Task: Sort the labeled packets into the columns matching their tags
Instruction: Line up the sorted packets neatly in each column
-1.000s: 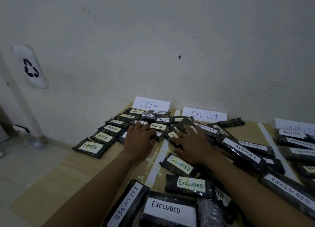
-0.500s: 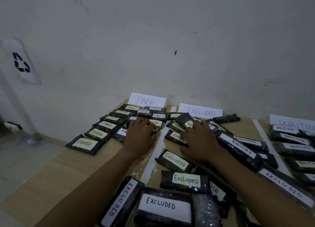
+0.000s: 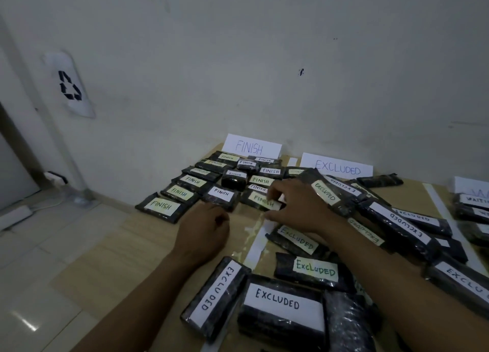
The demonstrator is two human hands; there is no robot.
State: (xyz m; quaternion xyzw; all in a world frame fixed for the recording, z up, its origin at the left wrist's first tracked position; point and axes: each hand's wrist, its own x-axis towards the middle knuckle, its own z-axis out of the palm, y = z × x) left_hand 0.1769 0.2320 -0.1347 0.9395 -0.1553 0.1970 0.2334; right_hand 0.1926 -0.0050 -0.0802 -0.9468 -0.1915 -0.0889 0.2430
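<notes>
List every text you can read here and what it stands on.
"FINISH": wall card; labels on left-column packets.
"EXCLUDED": second wall card; labels on middle packets.
"WAITI", cut off: packet label at the right edge.
Recycling symbol, wordless: paper sheet on the wall.

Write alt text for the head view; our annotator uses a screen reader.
A person's right hand pinches a FINISH packet beside the white divider strip, while the left hand is curled over the table. Black packets lie in columns below a FINISH sign and an EXCLUDED sign.
</notes>
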